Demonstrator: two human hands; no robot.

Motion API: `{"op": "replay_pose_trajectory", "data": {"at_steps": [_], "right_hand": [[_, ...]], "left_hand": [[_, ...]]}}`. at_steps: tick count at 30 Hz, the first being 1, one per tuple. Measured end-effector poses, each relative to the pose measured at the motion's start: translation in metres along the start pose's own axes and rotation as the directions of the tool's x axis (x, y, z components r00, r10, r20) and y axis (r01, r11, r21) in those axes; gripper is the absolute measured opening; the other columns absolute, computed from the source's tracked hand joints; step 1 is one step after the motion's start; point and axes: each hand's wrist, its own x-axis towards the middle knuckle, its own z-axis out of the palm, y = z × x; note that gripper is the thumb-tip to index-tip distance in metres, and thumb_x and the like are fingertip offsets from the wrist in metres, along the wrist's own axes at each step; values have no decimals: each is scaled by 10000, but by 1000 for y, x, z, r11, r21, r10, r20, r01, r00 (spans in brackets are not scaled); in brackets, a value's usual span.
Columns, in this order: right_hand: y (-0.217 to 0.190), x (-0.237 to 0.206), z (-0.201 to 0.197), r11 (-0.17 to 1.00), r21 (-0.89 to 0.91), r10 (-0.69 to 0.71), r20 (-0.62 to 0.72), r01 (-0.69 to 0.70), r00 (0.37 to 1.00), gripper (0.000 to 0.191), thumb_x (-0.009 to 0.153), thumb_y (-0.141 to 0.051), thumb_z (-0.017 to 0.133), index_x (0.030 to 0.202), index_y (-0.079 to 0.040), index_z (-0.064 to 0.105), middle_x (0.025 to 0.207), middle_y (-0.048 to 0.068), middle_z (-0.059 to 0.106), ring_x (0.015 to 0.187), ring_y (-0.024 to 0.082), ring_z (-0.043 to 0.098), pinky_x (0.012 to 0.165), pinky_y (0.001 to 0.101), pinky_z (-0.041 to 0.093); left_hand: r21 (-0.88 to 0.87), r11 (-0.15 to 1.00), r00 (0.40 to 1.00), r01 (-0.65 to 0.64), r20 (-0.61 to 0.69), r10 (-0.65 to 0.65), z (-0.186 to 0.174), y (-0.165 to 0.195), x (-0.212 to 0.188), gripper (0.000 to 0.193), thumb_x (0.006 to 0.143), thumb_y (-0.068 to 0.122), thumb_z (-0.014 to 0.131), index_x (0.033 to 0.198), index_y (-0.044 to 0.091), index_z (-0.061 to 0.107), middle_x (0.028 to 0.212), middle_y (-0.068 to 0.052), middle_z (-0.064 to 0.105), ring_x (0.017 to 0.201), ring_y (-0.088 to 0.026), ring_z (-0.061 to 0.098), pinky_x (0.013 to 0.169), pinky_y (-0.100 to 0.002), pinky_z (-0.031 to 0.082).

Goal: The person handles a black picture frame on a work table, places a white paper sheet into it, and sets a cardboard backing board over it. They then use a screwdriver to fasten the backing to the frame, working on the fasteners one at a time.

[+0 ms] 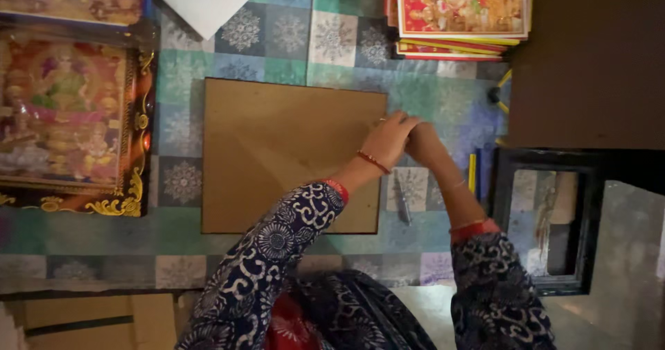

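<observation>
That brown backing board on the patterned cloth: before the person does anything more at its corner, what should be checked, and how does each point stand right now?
1. Brown backing board lies flat on the patterned cloth: ok.
2. Both hands meet at the board's upper right corner, left hand beside right hand: ok.
3. What the fingertips pinch there: cannot tell, too small.
4. Metal tool lies within reach, just right of the board: ok.
5. Empty black frame sits apart from the board on the right: ok.
6. Stack of prints stays off the board: ok.
</observation>
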Motion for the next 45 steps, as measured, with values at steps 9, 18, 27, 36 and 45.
{"op": "replay_pose_trajectory", "data": {"at_steps": [9,18,27,36,45], "right_hand": [[2,-19,13,911,-360,220,9,-202,975,152,817,-28,706,964,10,709,985,229,716,886,398,719,726,483,589],[22,-9,5,996,55,-75,123,69,989,160,754,-92,735,854,30,707,896,255,695,827,450,668,713,507,536],[18,-10,2,998,-42,-27,262,39,965,106,793,-97,689,844,-11,723,919,239,712,851,452,677,774,535,537],[14,-14,-14,998,-45,-31,278,45,960,85,760,-107,697,784,-43,747,816,224,702,752,452,676,735,516,557],[-30,-32,-68,854,445,331,-65,-269,942,179,822,-102,812,988,-36,805,876,85,795,827,125,758,758,276,588]], "left_hand": [[78,975,978,206,11,-208,4,17,7,362,852,23,583,1183,139,669,1130,-205,640,963,-471,661,816,-563,545],[69,957,960,281,-30,-279,17,2,10,302,823,26,605,1070,171,698,1052,-182,685,945,-449,673,804,-544,562],[101,960,965,263,-44,-260,15,4,13,272,790,9,637,981,173,740,987,-159,712,943,-394,679,810,-500,559],[21,943,943,332,-26,-332,11,3,21,246,764,14,663,940,157,759,899,-142,753,873,-348,728,774,-462,576],[-269,902,925,338,-84,-371,1,3,7,166,904,76,698,1050,86,776,906,-127,791,859,-254,768,768,-362,598]]}}
